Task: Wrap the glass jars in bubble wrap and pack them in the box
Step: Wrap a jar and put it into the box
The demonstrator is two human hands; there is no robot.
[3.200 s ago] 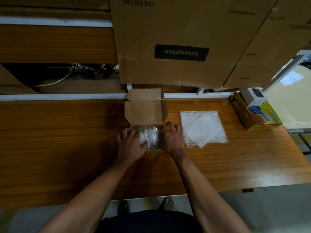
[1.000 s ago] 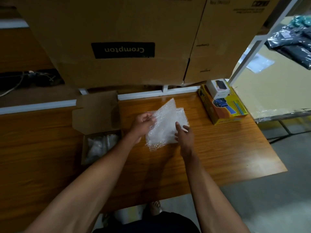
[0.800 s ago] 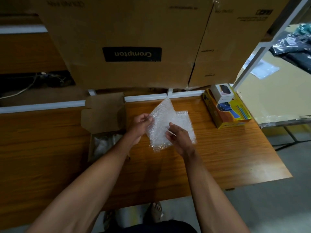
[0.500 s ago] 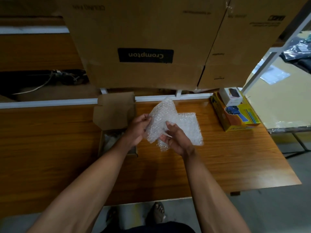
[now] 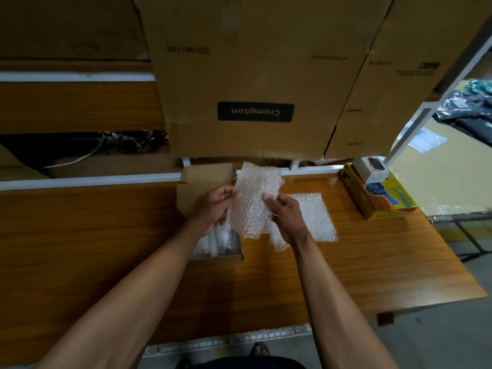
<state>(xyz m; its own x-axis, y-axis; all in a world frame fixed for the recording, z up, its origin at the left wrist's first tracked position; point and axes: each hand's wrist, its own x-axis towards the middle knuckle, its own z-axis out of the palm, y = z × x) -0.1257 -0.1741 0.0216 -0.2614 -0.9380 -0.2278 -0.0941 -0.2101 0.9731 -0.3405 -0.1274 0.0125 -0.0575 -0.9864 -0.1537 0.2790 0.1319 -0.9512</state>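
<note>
Bubble wrap sheet (image 5: 253,201), long axis upright, is pinched at its side edges by the left hand (image 5: 217,206) and right hand (image 5: 286,213); the open box (image 5: 205,187), holding wrapped jars (image 5: 218,242), lies beneath, nearer the left hand, by the table's (image 5: 106,235) far edge.

So I've got one sheet of bubble wrap (image 5: 253,201) held up off the table, standing roughly upright, crinkled, pinched at its two side edges. More bubble wrap sheets (image 5: 316,219) lie flat on the wood just right of it. The small cardboard box (image 5: 213,258) sits open to the left, lid flap tipped back, with wrapped jars (image 5: 221,241) already lying inside, whitish bundles side by side. Can't tell how many.
</note>
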